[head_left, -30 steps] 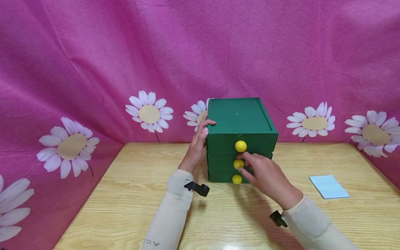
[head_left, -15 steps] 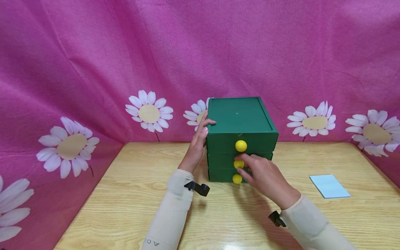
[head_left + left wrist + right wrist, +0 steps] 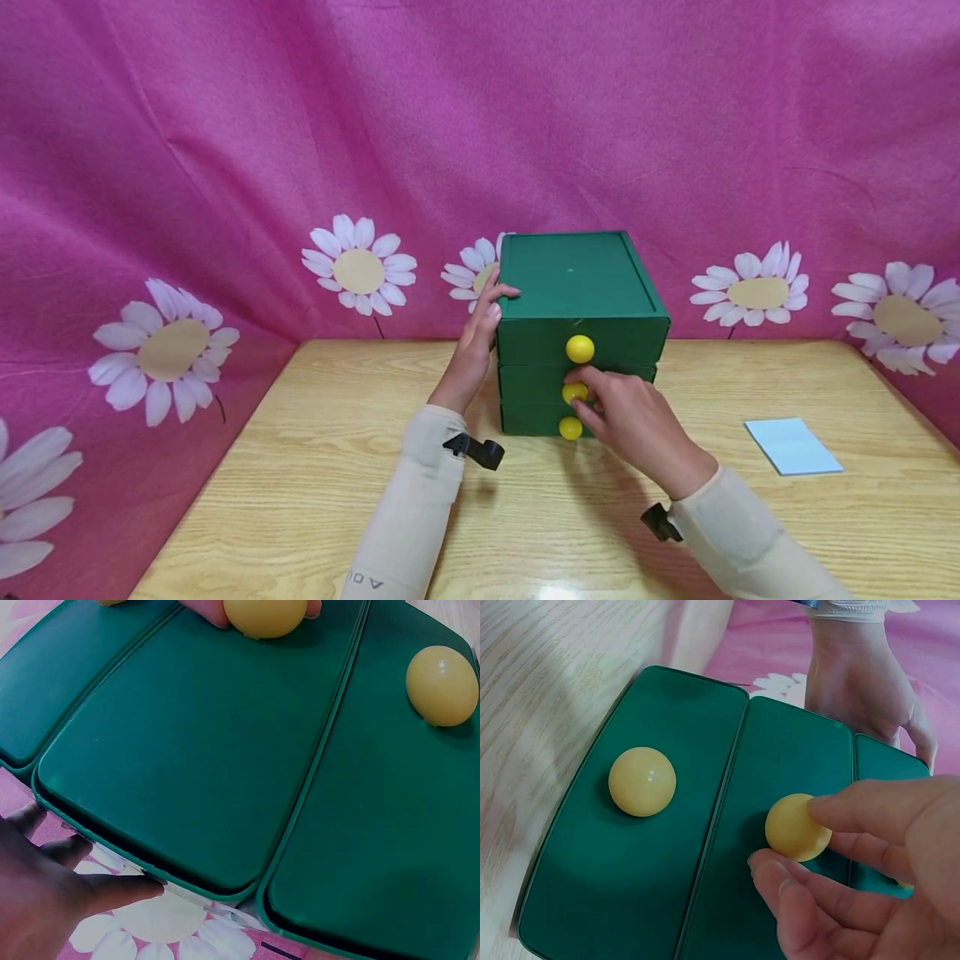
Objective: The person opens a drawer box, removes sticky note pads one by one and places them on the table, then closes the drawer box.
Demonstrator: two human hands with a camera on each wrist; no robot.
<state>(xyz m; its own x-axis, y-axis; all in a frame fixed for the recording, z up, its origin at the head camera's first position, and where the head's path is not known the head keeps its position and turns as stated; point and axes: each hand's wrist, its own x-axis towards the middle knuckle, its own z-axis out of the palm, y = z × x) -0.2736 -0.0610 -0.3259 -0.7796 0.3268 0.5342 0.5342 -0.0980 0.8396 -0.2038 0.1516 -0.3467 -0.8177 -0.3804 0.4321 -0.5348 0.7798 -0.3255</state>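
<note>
The right hand (image 3: 641, 417) pinches the middle knob (image 3: 791, 829) of a green box (image 3: 573, 275)

The middle knob, round and yellow, stands on the front of the second of three stacked drawers (image 3: 528, 383), all of which appear pushed in. Thumb and fingers of the right hand close round it from the right. Just above is the top knob (image 3: 580, 349), just below the bottom knob (image 3: 570, 428), both yellow too. The left hand (image 3: 471, 346) lies along the box's left side, one finger bent over the top edge and the others stretched along the wall, curled round nothing. Both arms wear pale sleeves (image 3: 408, 508), each with a black clip (image 3: 482, 452) near the wrist; dark letters show on the left one. The box stands towards the back of a wood-grain bench (image 3: 300, 500). Well apart from it, to the right, a light blue pad (image 3: 793, 447) lies flat on the bench. Behind and at both sides hangs a pink cloth (image 3: 600, 125), printed with white flowers (image 3: 358, 272) that have pale yellow centres
</note>
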